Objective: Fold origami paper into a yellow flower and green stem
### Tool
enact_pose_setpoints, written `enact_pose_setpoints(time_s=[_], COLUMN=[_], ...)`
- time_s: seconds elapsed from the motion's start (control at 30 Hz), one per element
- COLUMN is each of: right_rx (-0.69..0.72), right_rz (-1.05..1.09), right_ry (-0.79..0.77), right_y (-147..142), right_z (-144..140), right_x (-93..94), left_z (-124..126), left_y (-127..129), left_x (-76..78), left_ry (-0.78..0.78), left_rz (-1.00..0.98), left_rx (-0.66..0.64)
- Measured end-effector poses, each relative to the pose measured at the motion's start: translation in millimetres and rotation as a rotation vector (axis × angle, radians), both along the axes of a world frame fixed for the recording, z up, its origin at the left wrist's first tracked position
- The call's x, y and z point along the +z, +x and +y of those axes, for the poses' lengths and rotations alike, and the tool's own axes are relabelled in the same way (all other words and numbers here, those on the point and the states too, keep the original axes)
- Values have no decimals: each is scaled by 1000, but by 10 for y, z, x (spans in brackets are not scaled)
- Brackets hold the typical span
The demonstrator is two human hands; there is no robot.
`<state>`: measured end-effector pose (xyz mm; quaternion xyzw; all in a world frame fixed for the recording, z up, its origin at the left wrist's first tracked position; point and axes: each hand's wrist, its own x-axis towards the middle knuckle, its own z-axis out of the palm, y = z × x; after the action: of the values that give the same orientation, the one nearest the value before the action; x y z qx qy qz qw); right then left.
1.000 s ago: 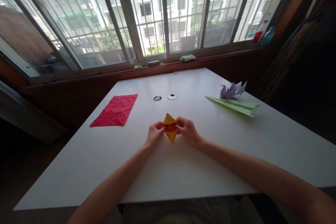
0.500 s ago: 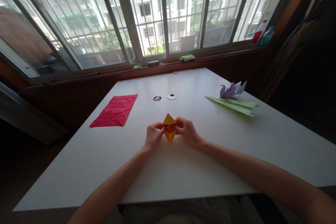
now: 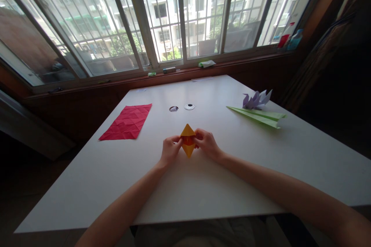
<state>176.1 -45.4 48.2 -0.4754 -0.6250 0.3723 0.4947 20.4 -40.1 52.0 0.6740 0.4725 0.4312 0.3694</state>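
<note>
Between my hands is a folded piece of yellow-orange origami paper point(image 3: 189, 150), pointed at its far and near ends and opened in the middle, where a deeper orange inside shows. My left hand point(image 3: 170, 149) pinches its left side between thumb and fingers. On the opposite side my right hand point(image 3: 207, 143) grips the paper the same way. Both hands are just above the white table point(image 3: 185, 193), and some fingertips are hidden behind the paper.
A creased red paper sheet point(image 3: 127, 122) lies at the left. Two small round pieces point(image 3: 173, 109) point(image 3: 189, 106) are beyond my hands. At the right rest a green paper plane point(image 3: 257, 116) and purple folded paper point(image 3: 255, 100). A windowsill point(image 3: 179, 70) with small packets runs behind.
The yellow paper has shifted very slightly up and to the right, and its middle gapes a little wider. Both hands keep their hold on its sides.
</note>
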Motion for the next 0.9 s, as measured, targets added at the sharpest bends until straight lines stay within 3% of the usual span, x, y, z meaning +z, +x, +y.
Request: enact_pose_setpoints(time_s=[0.9], right_rx=[7], right_rz=[-17], right_ry=[23], right_y=[9], right_z=[-6], right_x=[-12], left_z=[14], left_y=[-8], left_x=[-19], left_ry=[-39], left_rz=[-19], left_rx=[-39])
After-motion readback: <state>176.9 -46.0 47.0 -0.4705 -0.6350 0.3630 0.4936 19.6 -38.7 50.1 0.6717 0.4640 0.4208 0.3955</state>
